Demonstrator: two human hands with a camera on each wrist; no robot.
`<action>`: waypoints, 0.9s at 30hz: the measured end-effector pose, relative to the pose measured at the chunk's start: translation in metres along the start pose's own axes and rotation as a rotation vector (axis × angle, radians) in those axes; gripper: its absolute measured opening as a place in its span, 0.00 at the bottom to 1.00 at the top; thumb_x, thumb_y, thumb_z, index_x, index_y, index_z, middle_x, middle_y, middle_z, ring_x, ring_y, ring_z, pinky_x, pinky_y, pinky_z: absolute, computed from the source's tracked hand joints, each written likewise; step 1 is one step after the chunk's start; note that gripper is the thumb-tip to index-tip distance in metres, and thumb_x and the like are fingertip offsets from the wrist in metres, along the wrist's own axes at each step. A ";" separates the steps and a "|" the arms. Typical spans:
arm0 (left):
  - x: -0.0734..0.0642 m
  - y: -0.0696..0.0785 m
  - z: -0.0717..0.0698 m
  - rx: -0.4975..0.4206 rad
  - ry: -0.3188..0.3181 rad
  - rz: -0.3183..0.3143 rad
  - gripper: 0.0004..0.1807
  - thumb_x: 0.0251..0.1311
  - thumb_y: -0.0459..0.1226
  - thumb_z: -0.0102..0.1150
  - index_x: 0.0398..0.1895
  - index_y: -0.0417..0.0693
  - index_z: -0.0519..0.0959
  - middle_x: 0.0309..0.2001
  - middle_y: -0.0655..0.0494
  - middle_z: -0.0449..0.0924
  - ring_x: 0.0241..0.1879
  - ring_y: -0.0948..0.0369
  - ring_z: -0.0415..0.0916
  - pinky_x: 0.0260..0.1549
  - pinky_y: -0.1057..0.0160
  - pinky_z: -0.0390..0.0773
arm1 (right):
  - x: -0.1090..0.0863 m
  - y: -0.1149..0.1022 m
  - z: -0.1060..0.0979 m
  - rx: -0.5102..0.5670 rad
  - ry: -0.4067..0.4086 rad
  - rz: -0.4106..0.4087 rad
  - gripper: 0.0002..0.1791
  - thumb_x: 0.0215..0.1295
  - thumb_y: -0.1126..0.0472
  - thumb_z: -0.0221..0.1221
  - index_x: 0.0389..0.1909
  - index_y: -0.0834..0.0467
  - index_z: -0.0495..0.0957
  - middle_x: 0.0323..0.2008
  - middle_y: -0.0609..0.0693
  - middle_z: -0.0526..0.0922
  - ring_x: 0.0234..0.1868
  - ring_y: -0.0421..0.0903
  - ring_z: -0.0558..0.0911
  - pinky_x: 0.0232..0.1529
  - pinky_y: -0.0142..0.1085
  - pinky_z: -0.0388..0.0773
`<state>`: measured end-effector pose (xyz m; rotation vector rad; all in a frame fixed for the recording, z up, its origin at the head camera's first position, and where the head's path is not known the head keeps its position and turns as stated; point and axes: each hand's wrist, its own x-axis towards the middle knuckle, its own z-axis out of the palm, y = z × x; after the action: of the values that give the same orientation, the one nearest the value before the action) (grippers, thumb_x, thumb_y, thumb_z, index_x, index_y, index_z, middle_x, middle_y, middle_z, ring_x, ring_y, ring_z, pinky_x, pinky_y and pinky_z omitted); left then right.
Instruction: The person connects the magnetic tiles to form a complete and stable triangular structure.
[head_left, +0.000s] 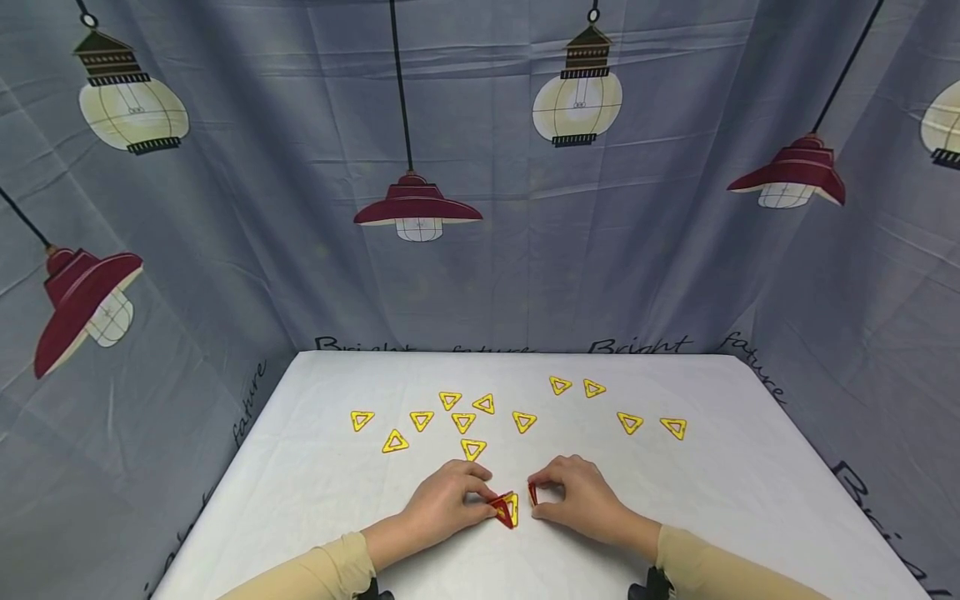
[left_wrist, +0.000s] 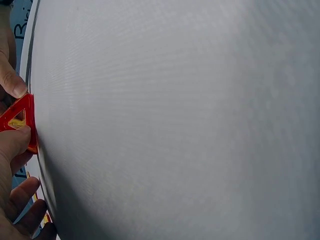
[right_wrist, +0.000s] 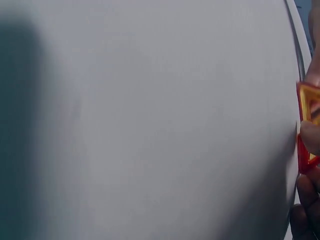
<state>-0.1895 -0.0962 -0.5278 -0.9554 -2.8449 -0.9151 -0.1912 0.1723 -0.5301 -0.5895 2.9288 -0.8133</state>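
In the head view my left hand (head_left: 448, 500) pinches red and yellow triangular frames (head_left: 505, 512) joined at an angle, close over the white table. Its thumb lies on the red face, and in the left wrist view the red triangle (left_wrist: 30, 117) fills the left edge. Just to the right, my right hand (head_left: 581, 502) pinches another red triangular frame (head_left: 533, 494) between thumb and fingers, turned nearly edge-on. A small gap separates it from the joined frames in the head view. At the right wrist view's edge, a yellow triangular frame with a red border (right_wrist: 303, 105) shows partly behind a thumb.
Several yellow triangular frames lie spread flat on the white table (head_left: 300, 492) beyond the hands. The nearest, a yellow triangular frame (head_left: 473, 443), lies just past my left fingers. A grey-blue curtain (head_left: 480, 283) with printed lamps hangs behind the table and along both sides.
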 end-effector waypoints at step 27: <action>0.000 -0.001 0.001 0.000 0.013 0.015 0.08 0.59 0.47 0.74 0.40 0.61 0.91 0.53 0.63 0.83 0.57 0.64 0.76 0.58 0.59 0.76 | -0.013 -0.031 0.015 0.025 0.077 -0.021 0.22 0.51 0.46 0.77 0.48 0.46 0.88 0.37 0.33 0.79 0.39 0.36 0.71 0.43 0.41 0.69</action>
<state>-0.1896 -0.0966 -0.5296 -0.9655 -2.8235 -0.9169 -0.1667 0.1453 -0.5285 -0.6019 2.9814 -0.8935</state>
